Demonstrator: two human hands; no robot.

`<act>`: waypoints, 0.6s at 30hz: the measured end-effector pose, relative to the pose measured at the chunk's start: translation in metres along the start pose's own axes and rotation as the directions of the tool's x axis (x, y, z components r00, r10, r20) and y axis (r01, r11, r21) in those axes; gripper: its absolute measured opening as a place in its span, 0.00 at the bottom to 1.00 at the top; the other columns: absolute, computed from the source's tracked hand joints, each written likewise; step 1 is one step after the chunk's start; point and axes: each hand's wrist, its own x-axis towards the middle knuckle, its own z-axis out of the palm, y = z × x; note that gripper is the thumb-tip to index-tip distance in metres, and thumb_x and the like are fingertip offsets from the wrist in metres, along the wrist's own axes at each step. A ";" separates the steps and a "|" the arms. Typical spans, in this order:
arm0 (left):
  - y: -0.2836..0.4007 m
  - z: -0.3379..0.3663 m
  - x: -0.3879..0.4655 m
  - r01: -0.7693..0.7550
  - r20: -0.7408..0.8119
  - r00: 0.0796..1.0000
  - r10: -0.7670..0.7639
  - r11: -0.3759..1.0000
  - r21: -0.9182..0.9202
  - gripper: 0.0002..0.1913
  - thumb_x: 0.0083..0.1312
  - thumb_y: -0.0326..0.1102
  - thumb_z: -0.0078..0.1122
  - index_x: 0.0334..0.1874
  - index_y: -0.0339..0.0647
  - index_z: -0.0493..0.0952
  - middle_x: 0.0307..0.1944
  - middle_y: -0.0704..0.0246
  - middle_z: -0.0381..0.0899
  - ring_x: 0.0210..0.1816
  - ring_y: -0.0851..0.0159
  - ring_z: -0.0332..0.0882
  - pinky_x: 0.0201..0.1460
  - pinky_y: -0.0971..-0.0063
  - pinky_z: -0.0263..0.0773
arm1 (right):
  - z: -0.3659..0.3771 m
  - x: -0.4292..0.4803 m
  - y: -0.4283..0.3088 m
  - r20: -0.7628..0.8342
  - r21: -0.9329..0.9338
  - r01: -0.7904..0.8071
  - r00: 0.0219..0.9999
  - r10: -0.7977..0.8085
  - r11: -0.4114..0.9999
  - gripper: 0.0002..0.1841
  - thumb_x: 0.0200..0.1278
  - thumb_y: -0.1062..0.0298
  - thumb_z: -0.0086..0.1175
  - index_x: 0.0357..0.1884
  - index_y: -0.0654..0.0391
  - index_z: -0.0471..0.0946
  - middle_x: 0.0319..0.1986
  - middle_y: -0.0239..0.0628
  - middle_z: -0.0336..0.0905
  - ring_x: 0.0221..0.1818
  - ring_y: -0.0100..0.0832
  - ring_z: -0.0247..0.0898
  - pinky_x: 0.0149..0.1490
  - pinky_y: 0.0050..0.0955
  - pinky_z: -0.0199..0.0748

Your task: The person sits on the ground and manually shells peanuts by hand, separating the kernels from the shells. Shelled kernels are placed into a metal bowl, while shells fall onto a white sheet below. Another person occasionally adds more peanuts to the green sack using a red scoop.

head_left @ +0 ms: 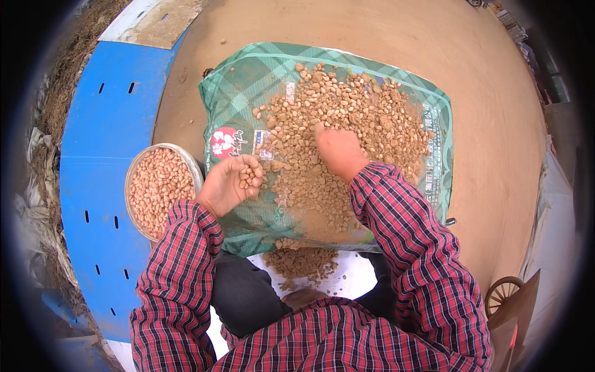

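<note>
My left hand (234,182) is cupped palm up around several peanut kernels (251,177), at the left edge of a spread pile. My right hand (338,149) reaches into the middle of that pile with its fingers pointing away from me; its fingertips are partly hidden, so a held kernel cannot be made out. The pile mixes pale pink peanut kernels (332,104) with brown soil clods (307,179). It lies on a green plaid woven sack (241,100) that bears printing. Left of my left hand stands a round bucket (198,174) full of peanut kernels (160,188).
Loose soil (302,265) has gathered on a white surface (358,274) between my knees, below the sack's near edge. A blue slotted panel (111,139) runs along the left. At the lower right stands a spoked wheel (502,295) beside a brown board (516,302).
</note>
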 end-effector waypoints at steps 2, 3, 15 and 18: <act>-0.012 -0.009 -0.021 0.003 -0.060 0.998 -0.003 1.000 -0.001 0.10 0.66 0.37 0.46 0.41 0.39 0.74 0.36 0.68 0.76 0.33 0.69 0.73 0.36 0.77 0.70 | -0.001 0.001 0.002 0.025 0.149 -0.077 0.997 0.074 0.986 0.08 0.61 0.71 0.52 0.39 0.63 0.70 0.31 0.50 0.81 0.35 0.46 0.81 0.36 0.41 0.77; -0.016 -0.014 -0.033 -0.004 -0.080 0.997 0.004 1.000 -0.003 0.11 0.67 0.37 0.46 0.41 0.38 0.74 0.37 0.68 0.76 0.34 0.69 0.73 0.37 0.76 0.71 | -0.001 0.001 0.003 -0.003 0.414 -0.095 0.994 0.106 0.905 0.09 0.63 0.67 0.53 0.38 0.63 0.71 0.30 0.53 0.80 0.35 0.47 0.80 0.37 0.42 0.75; 0.013 -0.115 -0.150 -0.593 -0.606 0.438 0.664 0.720 0.360 0.11 0.71 0.33 0.42 0.47 0.35 0.73 0.34 0.71 0.74 0.33 0.72 0.72 0.35 0.77 0.69 | -0.018 0.005 -0.126 0.432 0.751 -0.465 0.883 -0.183 -0.468 0.12 0.74 0.58 0.46 0.38 0.56 0.72 0.22 0.25 0.68 0.20 0.18 0.62 0.22 0.16 0.59; 0.023 -0.141 -0.148 -0.589 -0.628 0.299 0.719 0.657 0.471 0.11 0.71 0.32 0.42 0.48 0.37 0.74 0.34 0.72 0.74 0.33 0.74 0.71 0.35 0.80 0.69 | -0.014 0.026 -0.199 0.559 0.620 -0.569 0.803 -0.205 -0.540 0.11 0.74 0.63 0.45 0.39 0.59 0.73 0.24 0.30 0.71 0.23 0.24 0.68 0.30 0.20 0.73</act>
